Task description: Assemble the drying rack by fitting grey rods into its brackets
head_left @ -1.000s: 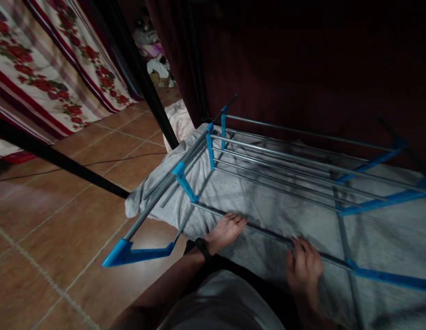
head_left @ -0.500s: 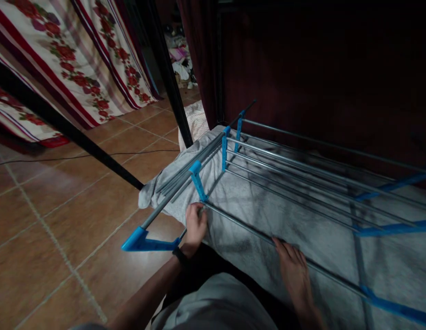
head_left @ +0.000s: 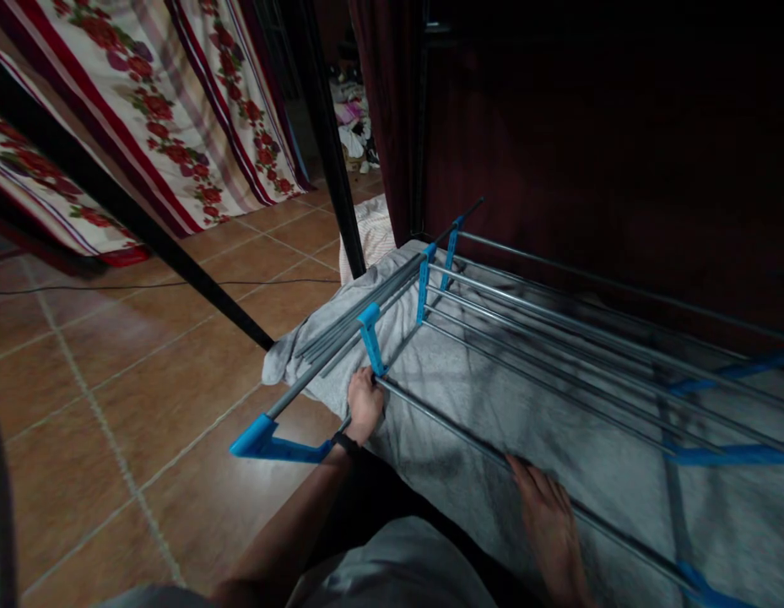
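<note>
A drying rack (head_left: 473,439) with grey metal tubes and bright blue plastic joints lies across the grey blanket. My left hand (head_left: 366,407), with a dark band at the wrist, is closed around the rack's frame just below a blue joint (head_left: 371,339). Part of what those fingers wrap is hidden by the hand itself. Farther along the near tube, my right hand (head_left: 547,511) rests with its fingers curled over the metal. A blue corner piece (head_left: 258,437) juts out over the floor, left of my left hand.
The grey blanket (head_left: 455,498) covers the surface under the rack. Dark slanted poles (head_left: 195,270) stand at the left, beyond them a flowered curtain (head_left: 157,110). A thin cable (head_left: 151,285) crosses the tiled floor (head_left: 195,363). Behind the rack rises a dark panel (head_left: 556,152).
The view has shifted slightly, so the rack appears a little farther right and lower. My left hand has turned and sits closer to the blue joint. The right hand stays on the tube.
</note>
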A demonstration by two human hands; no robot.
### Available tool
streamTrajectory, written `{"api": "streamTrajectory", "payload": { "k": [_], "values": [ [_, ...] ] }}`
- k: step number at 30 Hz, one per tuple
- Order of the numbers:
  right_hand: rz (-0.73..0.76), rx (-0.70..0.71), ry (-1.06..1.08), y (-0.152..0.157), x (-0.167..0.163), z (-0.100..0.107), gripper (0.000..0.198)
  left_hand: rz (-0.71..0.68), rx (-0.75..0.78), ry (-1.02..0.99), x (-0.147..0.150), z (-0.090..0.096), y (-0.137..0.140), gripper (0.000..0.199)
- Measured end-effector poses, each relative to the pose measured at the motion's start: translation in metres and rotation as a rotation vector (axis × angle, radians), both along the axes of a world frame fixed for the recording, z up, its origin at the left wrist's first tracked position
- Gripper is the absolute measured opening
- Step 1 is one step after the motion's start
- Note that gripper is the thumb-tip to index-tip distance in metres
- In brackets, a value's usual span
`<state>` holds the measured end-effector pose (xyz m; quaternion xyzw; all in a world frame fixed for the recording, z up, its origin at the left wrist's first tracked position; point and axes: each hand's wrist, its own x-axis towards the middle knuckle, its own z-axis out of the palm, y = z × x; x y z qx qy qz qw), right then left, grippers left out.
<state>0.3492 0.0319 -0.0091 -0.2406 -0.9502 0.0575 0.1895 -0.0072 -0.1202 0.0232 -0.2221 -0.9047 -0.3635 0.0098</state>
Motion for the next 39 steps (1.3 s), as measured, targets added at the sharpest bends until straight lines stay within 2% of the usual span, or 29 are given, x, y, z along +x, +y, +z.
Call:
{"api": "streamTrajectory", "payload": {
  "k": [11,19,29,39],
  "values": [
    [0.015,0.046,-0.051,0.003,0.003,0.000,0.070,-0.034,0.012,0.014,-0.010,-0.009,-0.005,0.017],
    [0.021,0.043,-0.065,0.008,0.001,0.002,0.073,-0.043,0.012,-0.003,-0.013,-0.006,-0.007,0.004],
    [0.027,0.039,-0.062,0.009,0.003,-0.004,0.075,-0.044,0.062,0.019,-0.003,-0.005,-0.006,0.020],
    [0.013,0.035,-0.060,0.013,0.008,-0.013,0.069,-0.057,0.103,0.008,0.007,-0.001,-0.004,0.018]
  ]
}}
